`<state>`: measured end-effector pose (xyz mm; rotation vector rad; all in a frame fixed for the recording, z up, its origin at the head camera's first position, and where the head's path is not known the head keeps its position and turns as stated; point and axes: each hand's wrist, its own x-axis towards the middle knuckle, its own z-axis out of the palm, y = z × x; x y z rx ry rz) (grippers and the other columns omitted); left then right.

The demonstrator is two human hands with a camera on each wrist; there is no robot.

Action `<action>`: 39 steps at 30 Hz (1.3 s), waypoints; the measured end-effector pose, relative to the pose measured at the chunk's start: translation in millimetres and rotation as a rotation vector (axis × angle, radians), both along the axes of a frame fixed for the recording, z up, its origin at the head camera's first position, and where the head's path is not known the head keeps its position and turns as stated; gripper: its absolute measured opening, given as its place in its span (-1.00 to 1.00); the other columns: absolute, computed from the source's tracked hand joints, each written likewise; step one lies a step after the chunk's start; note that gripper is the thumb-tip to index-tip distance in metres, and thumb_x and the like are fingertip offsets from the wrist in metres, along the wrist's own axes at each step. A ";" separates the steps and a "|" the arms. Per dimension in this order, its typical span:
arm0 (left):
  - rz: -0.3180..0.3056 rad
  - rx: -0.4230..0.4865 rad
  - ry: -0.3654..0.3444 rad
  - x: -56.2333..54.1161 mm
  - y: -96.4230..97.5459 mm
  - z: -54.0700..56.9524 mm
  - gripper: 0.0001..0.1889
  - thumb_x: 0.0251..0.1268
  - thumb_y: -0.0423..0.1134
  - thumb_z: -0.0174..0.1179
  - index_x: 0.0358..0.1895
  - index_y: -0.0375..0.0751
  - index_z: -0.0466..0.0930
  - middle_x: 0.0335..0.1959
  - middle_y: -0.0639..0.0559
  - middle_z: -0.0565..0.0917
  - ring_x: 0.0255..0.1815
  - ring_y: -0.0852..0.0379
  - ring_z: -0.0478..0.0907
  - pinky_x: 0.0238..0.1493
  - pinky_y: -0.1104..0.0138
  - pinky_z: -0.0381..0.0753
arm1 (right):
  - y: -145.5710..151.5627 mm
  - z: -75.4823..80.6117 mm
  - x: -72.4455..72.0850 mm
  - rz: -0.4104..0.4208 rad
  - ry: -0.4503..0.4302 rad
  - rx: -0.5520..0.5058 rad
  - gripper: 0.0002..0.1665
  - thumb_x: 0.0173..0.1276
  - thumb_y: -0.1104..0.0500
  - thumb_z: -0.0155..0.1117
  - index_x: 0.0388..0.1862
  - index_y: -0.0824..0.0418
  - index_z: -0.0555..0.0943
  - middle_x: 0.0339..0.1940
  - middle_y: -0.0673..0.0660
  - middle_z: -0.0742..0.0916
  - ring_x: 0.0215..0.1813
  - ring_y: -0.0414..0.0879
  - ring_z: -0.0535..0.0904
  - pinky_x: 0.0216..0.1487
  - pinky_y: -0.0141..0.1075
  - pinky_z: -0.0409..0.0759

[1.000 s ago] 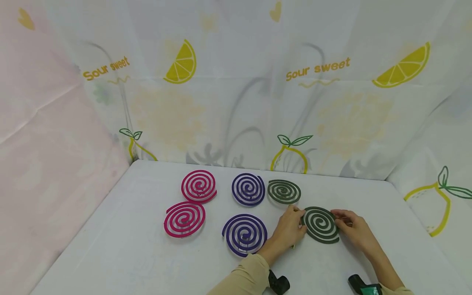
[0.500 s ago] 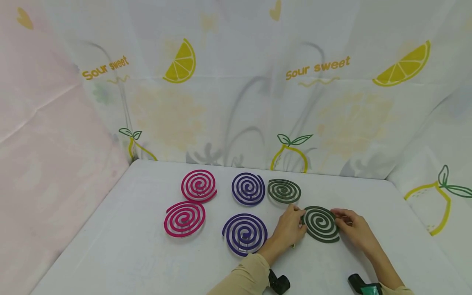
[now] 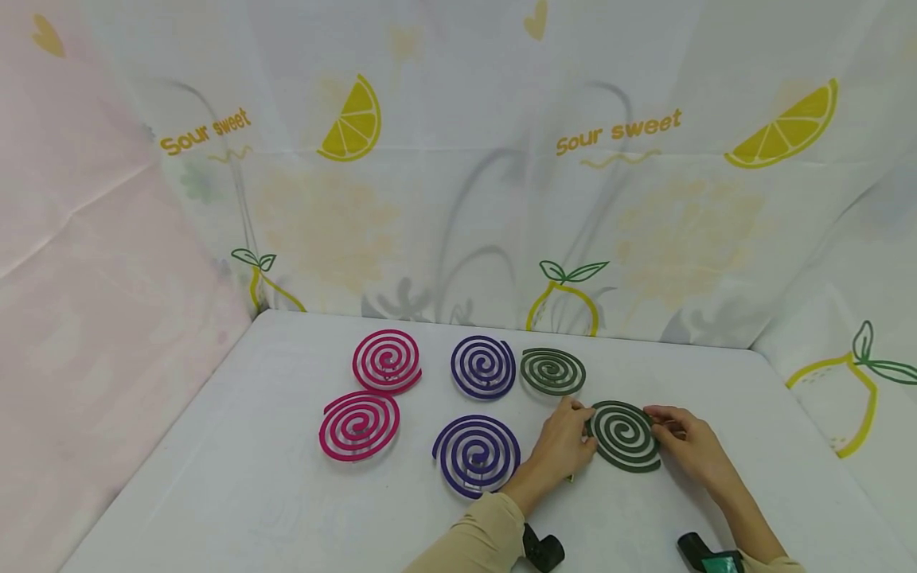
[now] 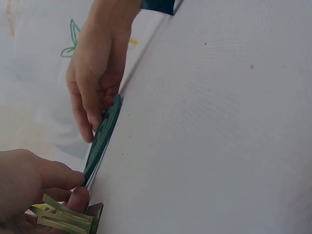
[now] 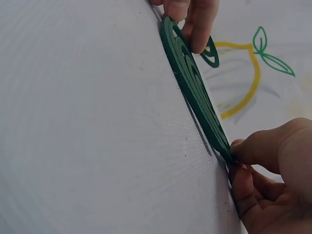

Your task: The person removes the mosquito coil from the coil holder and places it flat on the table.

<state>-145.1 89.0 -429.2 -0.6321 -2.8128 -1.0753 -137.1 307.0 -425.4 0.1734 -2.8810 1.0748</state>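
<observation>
Both hands hold a dark green mosquito coil [image 3: 625, 434] [image 5: 187, 80] by opposite edges, on the right part of the table. My left hand [image 3: 562, 439] pinches its left rim between thumb and fingers; my right hand [image 3: 689, 446] pinches the right rim the same way. Seen edge-on in the left wrist view, the coil [image 4: 103, 138] runs low along the table surface. Beside the left fingers a small brass-coloured metal clip [image 4: 66, 217] shows; in the head view mostly the left hand hides it. A second green coil [image 3: 552, 372] stands just behind that hand.
Two purple coils [image 3: 482, 368] [image 3: 478, 456] stand left of the left hand, the nearer one partly behind its wrist. Farther left are two pink coils [image 3: 387, 360] [image 3: 359, 426], overlapping in view. A lemon-print cloth [image 3: 458, 199] hangs behind the white table [image 3: 251, 493].
</observation>
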 end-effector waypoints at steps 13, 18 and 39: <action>-0.025 -0.049 0.013 5.0 -2.2 7.6 -0.63 0.19 -0.20 0.25 0.10 -0.10 0.58 0.00 0.04 0.53 -0.21 0.31 0.50 -0.27 0.47 0.51 | -0.4 -0.1 -2.5 -0.021 -0.002 -0.047 -0.64 0.46 0.14 0.03 0.11 0.31 0.52 -0.03 0.27 0.64 -0.21 -0.63 0.35 -0.23 -0.51 0.50; 0.014 -0.125 0.045 9.4 -1.4 12.6 -0.64 0.22 -0.14 0.22 0.11 0.07 0.56 0.03 0.17 0.53 -0.08 0.30 0.51 -0.37 0.41 0.48 | -0.1 0.1 -2.1 -0.021 -0.016 -0.084 -0.62 0.47 0.13 0.01 0.13 0.32 0.49 -0.01 0.30 0.62 -0.21 -0.60 0.38 -0.27 -0.49 0.52; -0.019 0.026 0.215 -10.1 -39.6 36.1 -0.76 0.28 -0.22 0.17 -0.01 -0.03 0.61 -0.21 0.14 0.67 -0.23 0.27 0.60 -0.25 0.58 0.46 | -1.8 -1.3 -2.8 -0.037 0.096 -0.091 -0.66 0.47 0.12 0.03 0.08 0.29 0.51 -0.01 0.28 0.65 -0.17 -0.64 0.37 -0.22 -0.64 0.42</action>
